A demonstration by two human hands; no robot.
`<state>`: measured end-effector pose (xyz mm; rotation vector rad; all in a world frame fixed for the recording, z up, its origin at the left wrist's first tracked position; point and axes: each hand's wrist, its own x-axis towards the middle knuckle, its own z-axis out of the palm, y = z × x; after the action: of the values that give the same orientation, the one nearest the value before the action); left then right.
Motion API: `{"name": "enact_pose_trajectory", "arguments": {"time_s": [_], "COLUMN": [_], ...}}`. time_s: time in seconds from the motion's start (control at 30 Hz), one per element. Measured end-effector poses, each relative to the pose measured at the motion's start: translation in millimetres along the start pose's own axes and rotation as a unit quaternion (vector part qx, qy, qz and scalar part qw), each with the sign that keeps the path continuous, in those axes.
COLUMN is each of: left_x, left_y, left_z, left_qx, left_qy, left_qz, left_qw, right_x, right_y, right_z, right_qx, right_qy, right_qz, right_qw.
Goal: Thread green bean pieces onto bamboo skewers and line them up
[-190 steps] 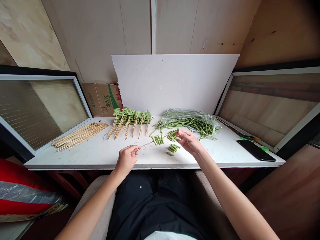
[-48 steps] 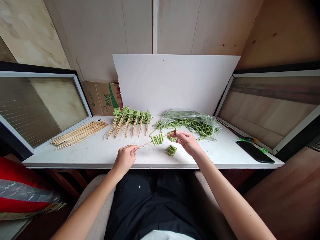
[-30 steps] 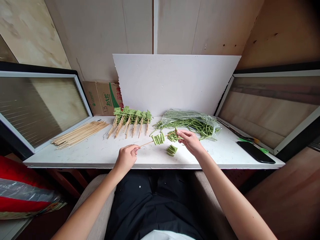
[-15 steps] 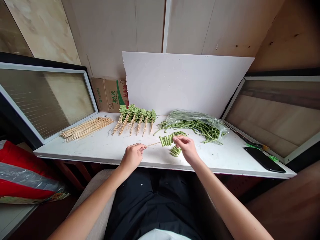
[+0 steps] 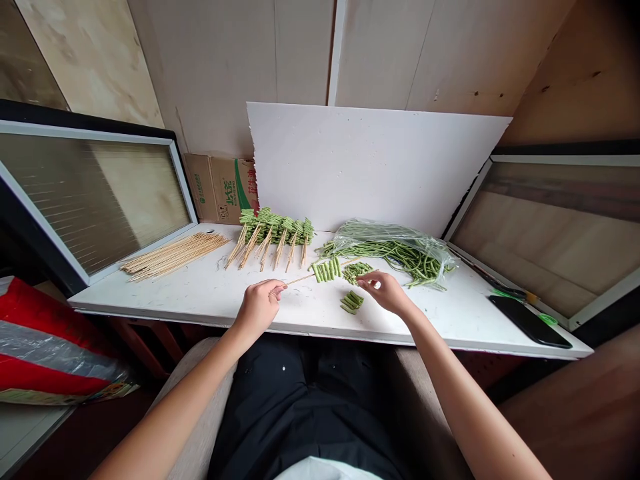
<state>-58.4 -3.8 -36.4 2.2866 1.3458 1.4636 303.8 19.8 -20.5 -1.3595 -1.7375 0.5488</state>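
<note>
My left hand [image 5: 259, 307] is closed around the blunt end of a bamboo skewer [image 5: 300, 278], held above the table's front part. A row of short green bean pieces [image 5: 326, 270] is threaded side by side on it, and its bare tip sticks out on the right. My right hand [image 5: 384, 291] is at a small pile of cut bean pieces [image 5: 357, 271], thumb and fingertips pinched together at its near edge. Whatever is between those fingertips is too small to make out. A second little bundle of cut bean pieces [image 5: 352, 302] lies closer to me, left of the right hand.
Loose bamboo skewers [image 5: 175, 257] lie at left. Finished bean skewers [image 5: 277, 230] are stacked near a cardboard box [image 5: 220, 189]. Long beans in a clear plastic bag [image 5: 395, 243] lie behind my right hand. A black phone [image 5: 529, 321] rests at the right edge. A white board [image 5: 375, 167] stands behind.
My right hand has left the skewer's bean pieces and moved right to the small pile. My left hand has shifted slightly left with the skewer, whose tip now shows.
</note>
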Motion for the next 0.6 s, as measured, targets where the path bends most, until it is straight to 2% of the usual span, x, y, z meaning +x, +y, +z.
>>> {"name": "enact_pose_trajectory", "arguments": {"time_s": [0.07,0.17,0.23,0.37,0.5,0.6], "left_x": [-0.6,-2.3,-3.3,-3.7,-2.3,-1.5], "left_y": [-1.3,-2.6,-3.2,-4.2,-4.1,-2.7], "left_z": [1.1,3.3,4.5,4.9,2.9,1.6], "left_qx": [0.002,-0.001,-0.006,-0.004,-0.002,0.000], "left_qy": [-0.005,-0.010,-0.013,-0.015,-0.008,-0.004], "left_qz": [-0.001,0.002,0.003,0.004,0.004,0.001], "left_qw": [1.000,1.000,1.000,1.000,1.000,1.000], "right_x": [0.5,-1.8,-3.6,-4.8,-2.2,-0.1], "right_y": [10.1,18.8,20.5,16.1,3.7,-7.3], "right_z": [-4.6,1.5,9.3,17.0,9.3,1.9], "right_qx": [-0.062,-0.083,-0.086,-0.071,0.043,0.210], "right_qy": [-0.030,-0.080,-0.077,-0.033,0.002,0.016], "right_qz": [0.014,0.039,0.041,0.027,0.032,0.059], "right_qw": [0.998,0.993,0.992,0.997,0.999,0.976]}}
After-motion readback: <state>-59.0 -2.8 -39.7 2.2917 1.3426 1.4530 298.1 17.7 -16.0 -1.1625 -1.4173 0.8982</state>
